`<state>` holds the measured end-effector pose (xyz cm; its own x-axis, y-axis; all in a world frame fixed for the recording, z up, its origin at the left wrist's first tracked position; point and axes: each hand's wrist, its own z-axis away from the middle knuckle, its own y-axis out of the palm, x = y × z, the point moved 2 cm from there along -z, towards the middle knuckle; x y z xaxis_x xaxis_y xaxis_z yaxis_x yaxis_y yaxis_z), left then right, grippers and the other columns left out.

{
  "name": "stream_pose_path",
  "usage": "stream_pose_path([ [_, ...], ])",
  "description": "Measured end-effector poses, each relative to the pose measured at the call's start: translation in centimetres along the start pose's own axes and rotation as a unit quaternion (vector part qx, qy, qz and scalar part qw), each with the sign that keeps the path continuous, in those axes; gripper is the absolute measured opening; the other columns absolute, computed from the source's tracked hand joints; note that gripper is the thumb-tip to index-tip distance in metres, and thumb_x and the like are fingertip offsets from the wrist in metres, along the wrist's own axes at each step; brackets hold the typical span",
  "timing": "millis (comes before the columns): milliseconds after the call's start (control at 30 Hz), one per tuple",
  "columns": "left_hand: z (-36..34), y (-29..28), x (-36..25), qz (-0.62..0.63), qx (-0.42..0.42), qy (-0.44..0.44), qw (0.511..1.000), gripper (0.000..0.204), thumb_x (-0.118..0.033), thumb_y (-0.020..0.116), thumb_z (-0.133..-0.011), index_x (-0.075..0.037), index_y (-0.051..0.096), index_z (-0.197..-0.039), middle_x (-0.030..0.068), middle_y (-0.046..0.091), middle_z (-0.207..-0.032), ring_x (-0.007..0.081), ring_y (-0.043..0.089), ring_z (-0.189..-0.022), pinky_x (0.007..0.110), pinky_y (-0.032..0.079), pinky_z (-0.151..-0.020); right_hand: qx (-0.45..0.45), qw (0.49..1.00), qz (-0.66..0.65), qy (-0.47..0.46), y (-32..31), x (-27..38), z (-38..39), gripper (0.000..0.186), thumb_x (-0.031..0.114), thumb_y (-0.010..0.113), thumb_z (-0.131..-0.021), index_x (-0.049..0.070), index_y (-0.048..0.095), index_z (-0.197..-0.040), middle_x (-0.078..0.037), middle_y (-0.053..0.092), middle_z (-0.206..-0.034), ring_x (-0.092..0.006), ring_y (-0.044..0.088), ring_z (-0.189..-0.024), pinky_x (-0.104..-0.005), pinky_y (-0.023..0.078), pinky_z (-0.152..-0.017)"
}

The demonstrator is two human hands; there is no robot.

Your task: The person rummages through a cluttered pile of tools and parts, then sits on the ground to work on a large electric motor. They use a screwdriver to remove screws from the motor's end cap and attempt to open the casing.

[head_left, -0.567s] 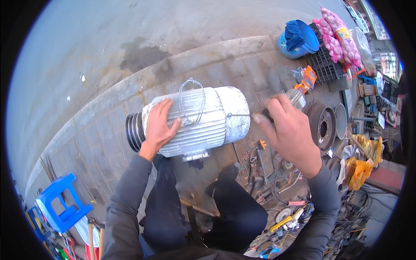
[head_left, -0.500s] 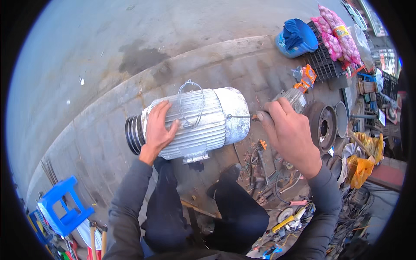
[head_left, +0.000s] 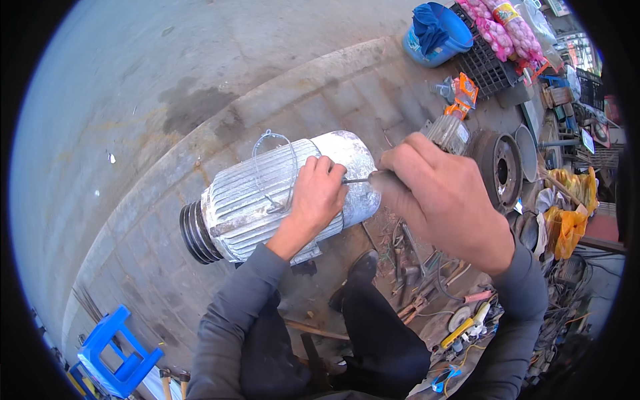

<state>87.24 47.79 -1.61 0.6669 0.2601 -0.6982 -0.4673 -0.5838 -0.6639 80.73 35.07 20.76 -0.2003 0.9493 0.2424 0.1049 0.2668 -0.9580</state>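
Observation:
A silver-painted electric motor (head_left: pixel 240 200) with a ribbed body lies on its side before me. A black grooved pulley (head_left: pixel 200 232) sits at its left end, and a smooth end cover (head_left: pixel 340 148) at its right. My left hand (head_left: pixel 316 200) rests at the seam of that cover, its fingers bent together at the tip of a thin metal shaft (head_left: pixel 357 180); what they pinch is hidden. From there the shaft runs into my closed right hand (head_left: pixel 447 197), which grips a screwdriver-like tool whose handle is covered by the fingers. A wire loop (head_left: pixel 256 160) stands on the motor's ribs.
A smaller motor (head_left: pixel 448 133) and a wheel rim (head_left: pixel 500 170) stand to the right. Hand tools and a yellow-handled grinder (head_left: pixel 463 327) lie near my feet. At the far right are a blue bucket (head_left: pixel 437 37) and black crate (head_left: pixel 487 67); a blue stool (head_left: pixel 120 353) is lower left.
My left hand has moved right along the motor, from its ribs to the cover seam, and its spread fingers have closed at the shaft's tip. The view has shifted slightly.

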Motion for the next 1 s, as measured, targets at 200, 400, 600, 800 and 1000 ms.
stream_pose_path([
  [200,-0.3,1.3,0.9,0.05,-0.02,0.004,0.999,0.027,-0.008,0.082,-0.076,-0.009,0.072,-0.101,0.0108,0.059,-0.099,0.0335,0.053,-0.097,0.044,0.048,-0.086,0.007,1.0,-0.009,-0.015,-0.2,-0.3,0.0,0.022,0.004,0.075,-0.087,0.005,0.064,-0.106,-0.013,0.06,-0.094,-0.0331,0.064,-0.072,-0.041,0.052,-0.063],
  [400,0.4,1.7,1.4,0.056,-0.052,-0.005,0.997,0.027,-0.008,0.084,-0.074,-0.012,0.072,-0.097,0.0088,0.06,-0.099,0.0335,0.054,-0.099,0.046,0.046,-0.086,0.012,0.999,-0.039,-0.008,-0.7,-0.3,-0.1,0.026,0.0,0.072,-0.086,0.004,0.064,-0.11,-0.015,0.059,-0.098,-0.0341,0.065,-0.074,-0.0417,0.053,-0.064],
  [600,0.8,2.0,0.8,0.039,-0.072,-0.041,0.996,0.026,-0.012,0.084,-0.076,-0.012,0.069,-0.097,0.0091,0.059,-0.101,0.0334,0.053,-0.101,0.047,0.044,-0.086,0.017,0.999,-0.028,0.006,-0.4,0.4,-1.0,0.031,0.003,0.074,-0.083,0.001,0.063,-0.112,-0.016,0.062,-0.102,-0.0376,0.066,-0.085,-0.0454,0.052,-0.072],
  [800,0.9,2.1,0.5,0.047,-0.078,-0.052,0.995,0.029,-0.014,0.084,-0.077,-0.009,0.067,-0.1,0.0096,0.059,-0.103,0.0334,0.052,-0.103,0.047,0.043,-0.087,0.064,0.997,-0.005,0.047,0.4,1.1,-1.2,0.029,0.003,0.074,-0.081,0.002,0.063,-0.108,-0.014,0.062,-0.103,-0.0334,0.063,-0.084,-0.0433,0.051,-0.072],
  [1000,1.4,2.0,0.4,0.065,-0.105,-0.036,0.992,0.028,-0.015,0.084,-0.078,-0.009,0.066,-0.099,0.0086,0.059,-0.104,0.0329,0.052,-0.102,0.046,0.044,-0.087,0.093,0.994,-0.041,0.045,-0.3,2.0,-1.1,0.03,-0.001,0.072,-0.085,0.0,0.061,-0.113,-0.018,0.062,-0.106,-0.0372,0.065,-0.086,-0.0451,0.051,-0.073],
])
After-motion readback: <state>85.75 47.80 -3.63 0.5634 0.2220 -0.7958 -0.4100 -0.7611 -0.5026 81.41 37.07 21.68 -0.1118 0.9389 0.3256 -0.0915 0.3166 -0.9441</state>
